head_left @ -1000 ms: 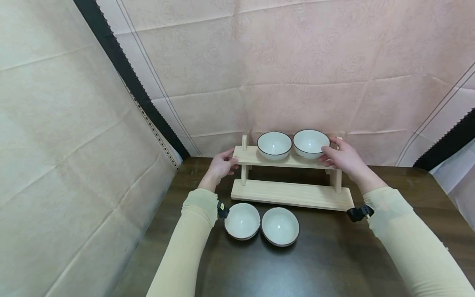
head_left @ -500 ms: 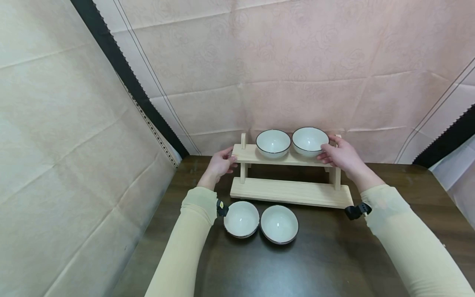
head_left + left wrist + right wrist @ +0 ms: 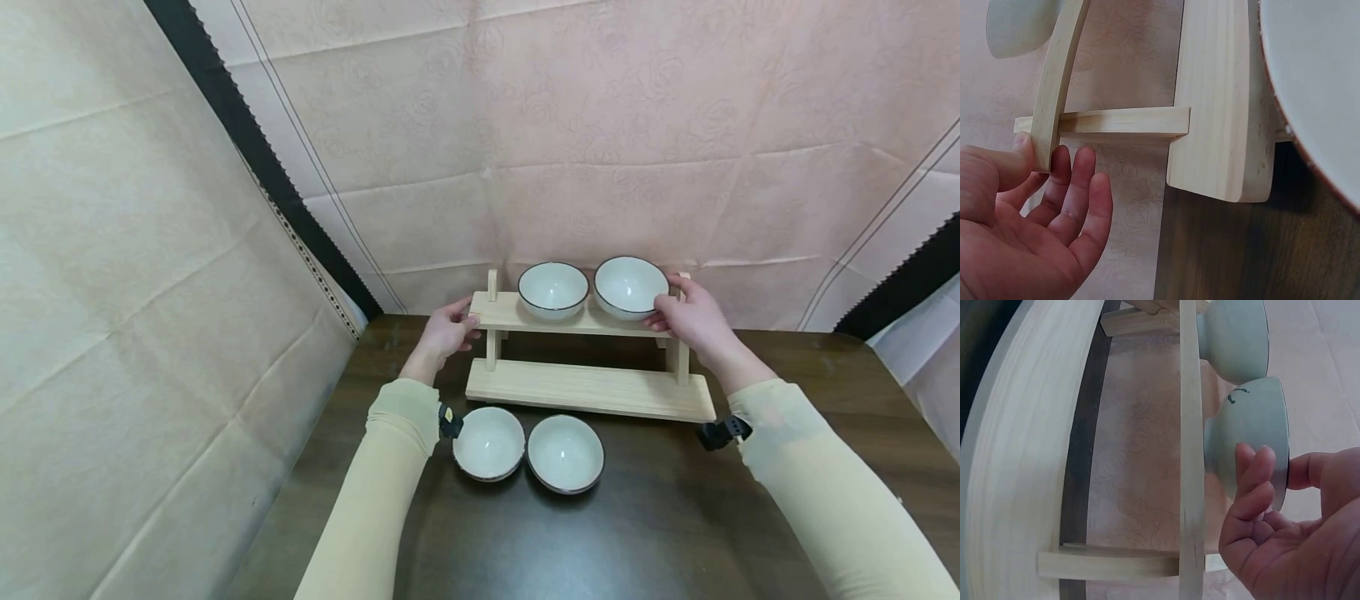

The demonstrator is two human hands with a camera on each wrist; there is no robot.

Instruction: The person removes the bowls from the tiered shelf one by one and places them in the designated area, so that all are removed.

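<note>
A two-tier wooden rack [image 3: 592, 389] stands on the dark table. My left hand [image 3: 444, 335] pinches the left end of its upper board [image 3: 1060, 81], thumb on one face and fingertips on the other. On that board sit two white dark-rimmed bowls side by side, a left bowl [image 3: 553, 287] and a right bowl [image 3: 628, 285], with a narrow gap between them. My right hand [image 3: 693, 321] holds the right bowl at its right side. In the right wrist view the thumb is at the rim and curled fingers lie against the bowl's outer wall [image 3: 1254, 419].
In front of the rack, two more bowls, a left one [image 3: 489, 443] and a right one [image 3: 566, 453], stand close together on the table [image 3: 637, 517]; each shows a doubled rim. The left wrist camera hangs by the left one. Patterned cloth [image 3: 600, 125] rises behind the table.
Over the last half second the right bowl shifts slightly right along the upper board, widening the gap to its neighbour. My left hand keeps its place on the board end.
</note>
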